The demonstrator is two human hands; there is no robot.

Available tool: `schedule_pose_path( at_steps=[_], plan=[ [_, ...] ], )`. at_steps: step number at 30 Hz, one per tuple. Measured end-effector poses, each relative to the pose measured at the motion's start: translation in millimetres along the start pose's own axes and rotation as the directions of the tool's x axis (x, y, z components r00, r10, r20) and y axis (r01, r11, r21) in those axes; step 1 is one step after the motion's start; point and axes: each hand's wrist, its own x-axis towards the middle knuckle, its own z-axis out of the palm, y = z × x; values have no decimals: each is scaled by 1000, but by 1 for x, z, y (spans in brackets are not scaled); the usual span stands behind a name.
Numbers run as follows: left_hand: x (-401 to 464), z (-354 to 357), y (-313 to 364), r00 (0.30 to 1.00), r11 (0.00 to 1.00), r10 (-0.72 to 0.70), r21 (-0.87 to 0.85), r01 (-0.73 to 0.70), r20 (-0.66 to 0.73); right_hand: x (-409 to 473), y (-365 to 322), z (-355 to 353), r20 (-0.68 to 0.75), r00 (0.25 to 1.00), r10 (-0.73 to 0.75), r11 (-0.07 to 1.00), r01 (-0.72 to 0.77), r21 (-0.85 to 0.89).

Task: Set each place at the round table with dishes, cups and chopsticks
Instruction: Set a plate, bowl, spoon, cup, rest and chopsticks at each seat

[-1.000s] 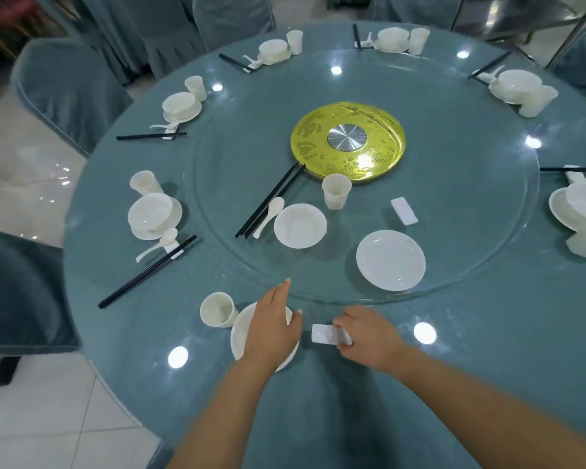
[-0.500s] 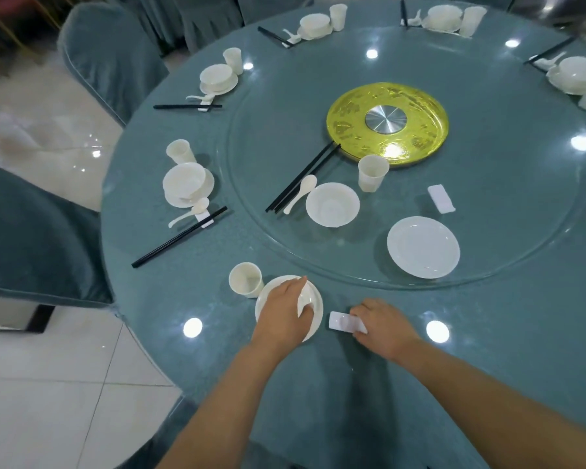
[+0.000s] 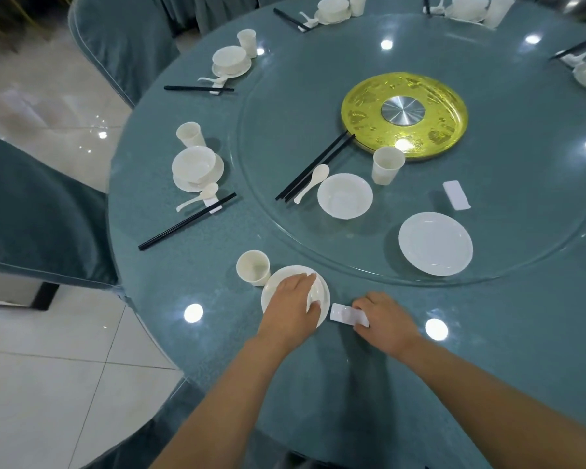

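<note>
Since a second ago the left hand (image 3: pixel 293 304) has curled down over the near plate (image 3: pixel 274 296), where earlier it lay with fingers stretched flat; the right hand (image 3: pixel 381 321) has kept to the white chopstick rest (image 3: pixel 347 314). The view has also swung, so the whole counter (image 3: pixel 352 360) now sits further right.

The left grip is closed on a small white piece on the plate, thumb and fingers wrapped round it; what the piece is cannot be told. The right grip pinches the rest at its right end, the rest lying flat on the counter just right of the plate. A white cup (image 3: pixel 253 267) stands upright, touching the plate's far left rim.

On the glass turntable (image 3: pixel 487 79) beyond lie a pair of black chopsticks (image 3: pixel 315 165), a white spoon (image 3: pixel 313 181) beside them, an empty bowl (image 3: pixel 345 196), a second cup (image 3: pixel 387 165), a flat plate (image 3: pixel 435 243) and a second rest (image 3: pixel 456 195), all near a gold disc (image 3: pixel 404 116). To the left, a finished place (image 3: pixel 197 169) has bowl on plate, cup, spoon and chopsticks.
</note>
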Motion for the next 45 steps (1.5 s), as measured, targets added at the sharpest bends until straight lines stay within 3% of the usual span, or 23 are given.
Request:
schedule_pose_path(
  at_steps=[11,13,15,17,22,26,33,40,45],
  plan=[
    [3,5,3,1000,1000,-8,-19,8,16,5,0,-2,33,999,31,999,-32,32],
    [6,4,3,1000,1000,-8,-13,8,5,3,1,-8,-42,999,4,1000,-2,30],
    [9,2,4,1000,1000,-6,-9,6,-9,6,3,-15,-198,978,-72,996,61,-62],
    [13,0,6,1000,1000,2,-3,-2,-24,13,6,-24,-266,958,-103,987,64,-151],
    [22,-7,11,999,999,25,22,-24,-30,27,15,-33,34,999,-18,968,26,-248],
    [30,-10,12,1000,1000,15,18,-15,-24,25,20,-37,110,994,26,950,10,-312],
    [51,-14,16,998,999,-50,17,50,-40,20,28,-41,99,994,37,961,-8,-276],
    [92,-27,18,965,948,-203,213,237,-167,29,37,-52,-85,994,70,990,-79,-119],
    [130,-35,21,958,947,-219,195,254,-185,49,53,-61,-91,993,81,989,-91,-117]
  ],
)
